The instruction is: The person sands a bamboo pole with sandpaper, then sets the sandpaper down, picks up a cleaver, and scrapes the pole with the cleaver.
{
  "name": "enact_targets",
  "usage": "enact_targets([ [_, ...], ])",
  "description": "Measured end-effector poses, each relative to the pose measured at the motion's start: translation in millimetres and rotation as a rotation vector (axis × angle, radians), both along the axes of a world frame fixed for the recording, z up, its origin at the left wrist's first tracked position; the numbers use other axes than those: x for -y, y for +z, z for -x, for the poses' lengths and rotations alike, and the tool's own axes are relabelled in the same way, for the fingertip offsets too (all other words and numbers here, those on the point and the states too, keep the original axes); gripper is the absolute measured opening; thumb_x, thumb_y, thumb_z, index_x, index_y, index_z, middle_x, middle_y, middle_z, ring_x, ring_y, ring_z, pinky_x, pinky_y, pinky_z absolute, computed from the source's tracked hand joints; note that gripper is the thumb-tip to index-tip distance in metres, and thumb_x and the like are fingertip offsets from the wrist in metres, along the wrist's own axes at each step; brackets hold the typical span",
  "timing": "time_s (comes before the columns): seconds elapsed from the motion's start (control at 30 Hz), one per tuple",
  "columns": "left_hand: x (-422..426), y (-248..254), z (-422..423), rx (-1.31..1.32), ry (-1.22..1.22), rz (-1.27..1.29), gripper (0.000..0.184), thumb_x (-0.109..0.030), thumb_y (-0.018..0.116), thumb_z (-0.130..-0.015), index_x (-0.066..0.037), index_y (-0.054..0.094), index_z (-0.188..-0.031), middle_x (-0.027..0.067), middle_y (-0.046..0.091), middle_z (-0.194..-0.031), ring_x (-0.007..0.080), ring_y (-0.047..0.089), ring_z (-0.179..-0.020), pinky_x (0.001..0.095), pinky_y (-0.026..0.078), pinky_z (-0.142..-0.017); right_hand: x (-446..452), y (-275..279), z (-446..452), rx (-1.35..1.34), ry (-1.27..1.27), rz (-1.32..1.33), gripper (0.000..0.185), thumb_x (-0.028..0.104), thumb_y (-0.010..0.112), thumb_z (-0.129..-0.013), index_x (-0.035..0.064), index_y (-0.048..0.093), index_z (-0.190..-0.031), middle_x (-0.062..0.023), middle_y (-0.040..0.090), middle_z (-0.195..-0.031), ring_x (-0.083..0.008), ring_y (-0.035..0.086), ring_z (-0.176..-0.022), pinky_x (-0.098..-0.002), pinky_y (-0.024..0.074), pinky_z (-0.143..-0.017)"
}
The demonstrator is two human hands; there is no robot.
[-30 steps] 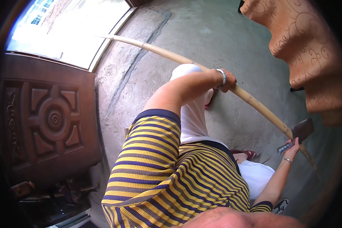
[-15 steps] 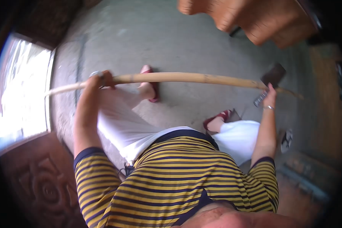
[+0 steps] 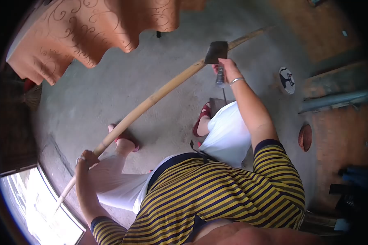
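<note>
A long pale bamboo pole [image 3: 153, 99] slants across the head view from the bright doorway at lower left to the upper right. My left hand [image 3: 88, 159] is closed around its lower part. In my right hand [image 3: 230, 70] is the handle of a cleaver with a broad dark blade [image 3: 216, 53]. The blade overlaps the pole's upper part; whether it touches the pole I cannot tell. Beyond the blade the pole thins to its far end.
An orange scalloped cloth with scroll patterns [image 3: 90, 28] hangs at upper left. On the right are a round black-and-white stool top [image 3: 287, 80], a reddish basket [image 3: 305, 138] and wooden furniture [image 3: 335, 134]. The doorway [image 3: 41, 204] glows at lower left. Grey concrete floor [image 3: 167, 126] lies below.
The pole has swung from nearly level to a steep slant, its right end higher. My right hand has moved up and left with the cleaver; my left hand is lower. The view has turned.
</note>
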State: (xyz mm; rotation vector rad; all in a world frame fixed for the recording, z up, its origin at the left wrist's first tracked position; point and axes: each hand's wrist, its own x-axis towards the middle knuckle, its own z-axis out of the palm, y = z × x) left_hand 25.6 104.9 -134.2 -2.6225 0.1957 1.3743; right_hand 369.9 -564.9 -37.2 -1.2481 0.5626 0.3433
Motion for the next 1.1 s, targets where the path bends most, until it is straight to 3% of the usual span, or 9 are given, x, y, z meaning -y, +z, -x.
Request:
enact_targets([
  [0.2,46.1,46.2,-43.1,0.147,0.501,0.174,0.031,-0.027,0.061,-0.068,-0.005,0.066,-0.090,0.0214,0.065,-0.091,0.0350,0.062,-0.092,0.0417,0.050,-0.080,-1.1,20.3,-0.5,0.079,-0.067,0.109,0.018,0.012,0.058,-0.087,-0.0013,0.047,-0.092,-0.0192,0.060,-0.070,-0.0237,0.059,-0.057,-0.0306,0.0496,-0.050],
  [0.33,63.7,56.8,-58.6,0.282,0.474,0.155,0.029,-0.023,0.065,-0.068,-0.005,0.063,-0.091,0.0195,0.065,-0.090,0.0362,0.062,-0.089,0.0411,0.050,-0.078,-3.9,47.8,18.3,0.270,-0.118,0.136,0.024,0.020,0.058,-0.089,0.0008,0.048,-0.100,-0.0183,0.061,-0.080,-0.0275,0.062,-0.062,-0.0343,0.0484,-0.052],
  [0.4,73.3,72.3,-65.4,0.359,0.540,0.123,0.032,-0.024,0.066,-0.069,-0.005,0.062,-0.095,0.0185,0.064,-0.093,0.0356,0.062,-0.091,0.0408,0.050,-0.080,-3.8,49.0,21.9,0.175,-0.244,0.083,0.022,0.022,0.055,-0.091,0.0026,0.048,-0.101,-0.0160,0.060,-0.081,-0.0223,0.054,-0.054,-0.0329,0.0461,-0.051],
  [0.53,89.1,93.2,-85.8,0.511,0.605,0.088,0.034,-0.029,0.069,-0.070,-0.006,0.061,-0.095,0.0158,0.063,-0.097,0.0337,0.061,-0.094,0.0409,0.049,-0.081,28.5,17.2,1.8,0.022,-0.165,-0.033,0.035,0.026,0.053,-0.092,-0.0078,0.054,-0.102,-0.0075,0.056,-0.070,-0.0142,0.046,-0.051,-0.0274,0.0442,-0.052],
  [0.63,109.8,112.7,-100.3,0.624,0.605,0.139,0.034,-0.030,0.068,-0.072,-0.008,0.062,-0.097,0.0137,0.061,-0.101,0.0326,0.060,-0.096,0.0407,0.048,-0.083,17.4,8.6,4.9,-0.156,0.002,0.112,0.037,0.023,0.055,-0.091,-0.0130,0.054,-0.101,-0.0047,0.053,-0.062,-0.0119,0.045,-0.048,-0.0238,0.0419,-0.047],
  [0.77,144.3,130.4,-116.1,0.766,0.497,0.318,0.031,-0.031,0.070,-0.070,-0.008,0.061,-0.089,0.0102,0.060,-0.092,0.0313,0.060,-0.088,0.0417,0.048,-0.076,-38.9,10.0,38.3,-0.130,0.152,0.504,0.022,0.022,0.065,-0.083,0.0045,0.052,-0.082,-0.0062,0.056,-0.064,-0.0126,0.050,-0.045,-0.0242,0.0410,-0.039],
  [0.8,153.8,135.1,-120.3,0.784,0.467,0.359,0.030,-0.029,0.070,-0.069,-0.007,0.060,-0.088,0.0105,0.060,-0.090,0.0317,0.060,-0.087,0.0413,0.049,-0.074,-44.2,11.3,43.0,-0.084,0.329,0.474,0.030,0.024,0.066,-0.083,0.0039,0.055,-0.102,-0.0065,0.056,-0.067,-0.0128,0.050,-0.045,-0.0251,0.0416,-0.038],
  [0.9,178.3,139.3,-129.0,0.784,0.372,0.424,0.030,-0.028,0.070,-0.068,-0.006,0.060,-0.087,0.0108,0.059,-0.090,0.0321,0.060,-0.085,0.0407,0.049,-0.073,-90.2,43.8,73.0,0.155,0.370,0.501,0.054,0.032,0.066,-0.084,0.0094,0.045,-0.129,-0.0089,0.058,-0.076,-0.0118,0.049,-0.046,-0.0247,0.0414,-0.039],
  [1.1,191.9,132.2,-136.5,0.775,0.300,0.516,0.031,-0.028,0.070,-0.067,-0.004,0.060,-0.084,0.0136,0.060,-0.085,0.0338,0.060,-0.080,0.0405,0.049,-0.070,-99.5,48.0,58.3,-0.009,0.513,0.033,0.067,0.045,0.064,-0.083,0.0106,0.039,-0.136,-0.0128,0.060,-0.084,-0.0110,0.050,-0.050,-0.0240,0.0410,-0.040],
])
